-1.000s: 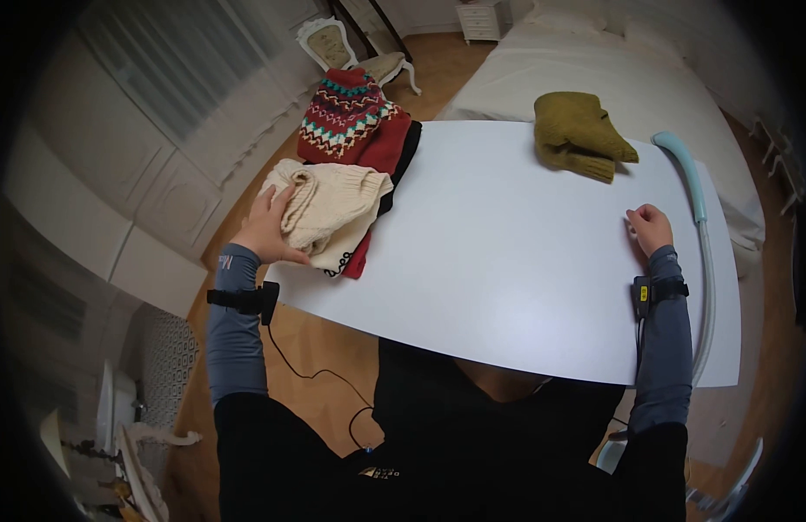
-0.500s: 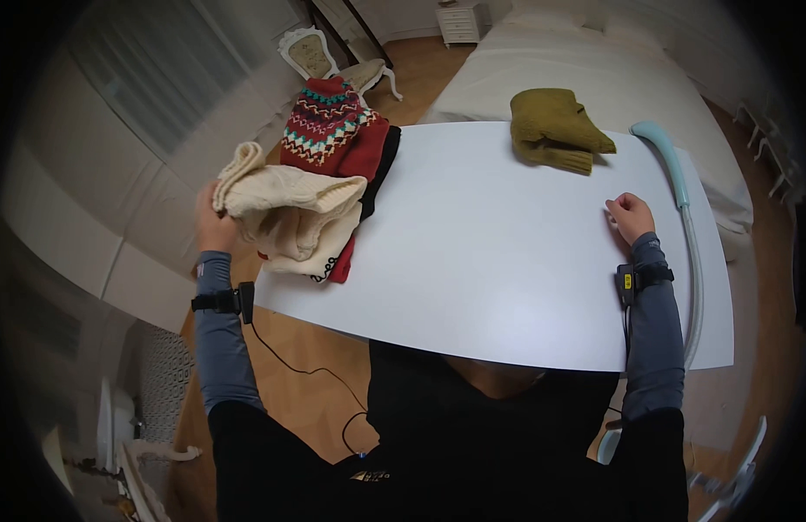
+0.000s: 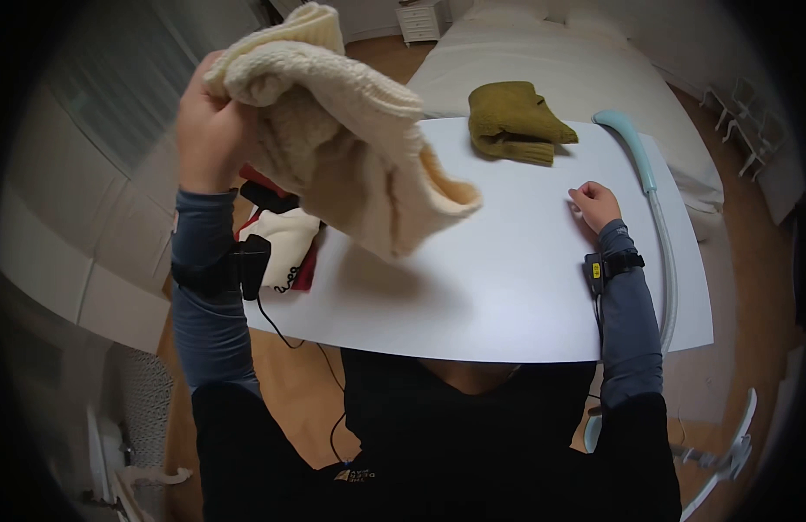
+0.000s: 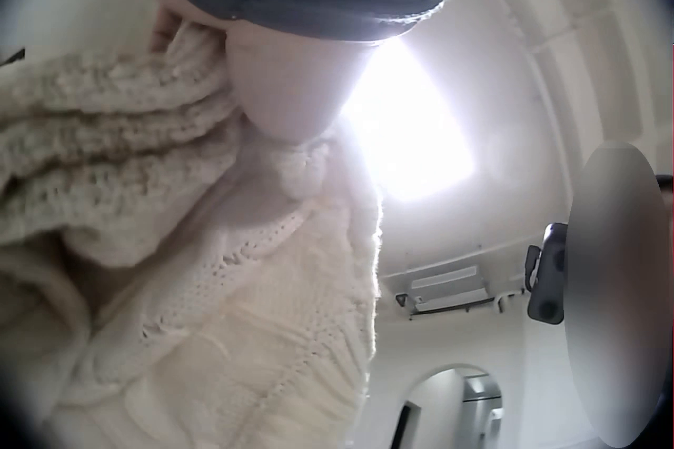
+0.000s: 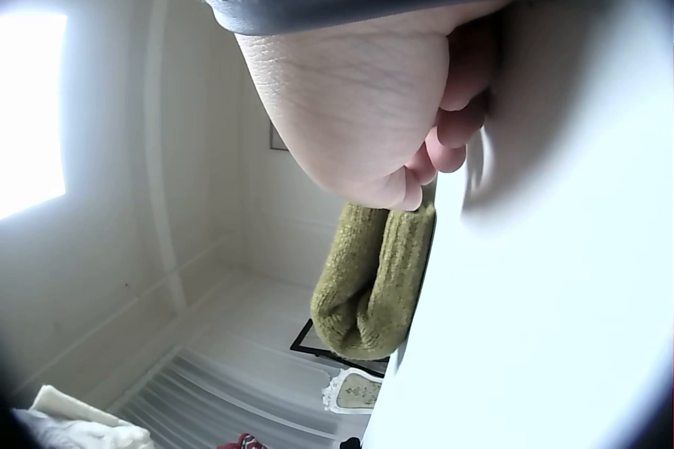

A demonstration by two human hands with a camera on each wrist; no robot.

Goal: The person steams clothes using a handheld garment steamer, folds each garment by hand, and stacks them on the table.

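My left hand [image 3: 213,130] grips a cream knitted sweater [image 3: 359,148] by one end and holds it up over the table's left part; its shadow falls on the white tabletop. In the left wrist view the cable knit [image 4: 242,344] hangs down from the fingers. Under it and partly hidden lies a garment pile, with a white piece with black lettering [image 3: 281,248] and red cloth on show. My right hand [image 3: 597,204] rests on the table at the right, fingers loosely curled, holding nothing. Beyond it sits a folded olive-green sweater [image 3: 511,117], whose ribbed part [image 5: 379,281] shows in the right wrist view.
A light blue handle [image 3: 629,148] with a grey hose [image 3: 668,270] lies along the right side of the white table [image 3: 507,296]. A bed [image 3: 542,61] stands behind the table. A black cable [image 3: 277,322] trails from my left wrist camera.
My left hand has taken hold of the cream sweater and lifted it off the pile, up and toward the middle. My right hand stays on the table. The head view has shifted slightly.
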